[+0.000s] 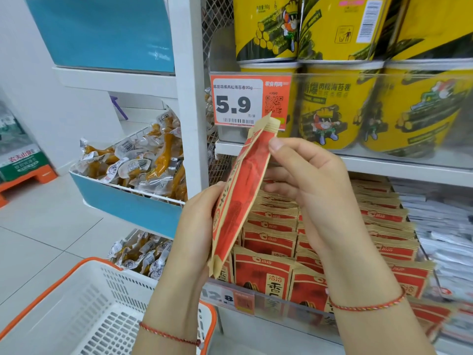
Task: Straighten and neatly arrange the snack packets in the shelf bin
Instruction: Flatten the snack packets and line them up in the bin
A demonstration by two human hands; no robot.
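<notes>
Left hand (197,221), right hand (314,190) grip one red packet (242,196).

Bare forearms; red braided string bracelet (368,306) each wrist.

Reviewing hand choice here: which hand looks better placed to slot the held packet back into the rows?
Probably the right hand: it pinches the red and tan packet near its top and hangs directly over the packet rows. The left hand grips the lower edge, left of the rows.
</notes>
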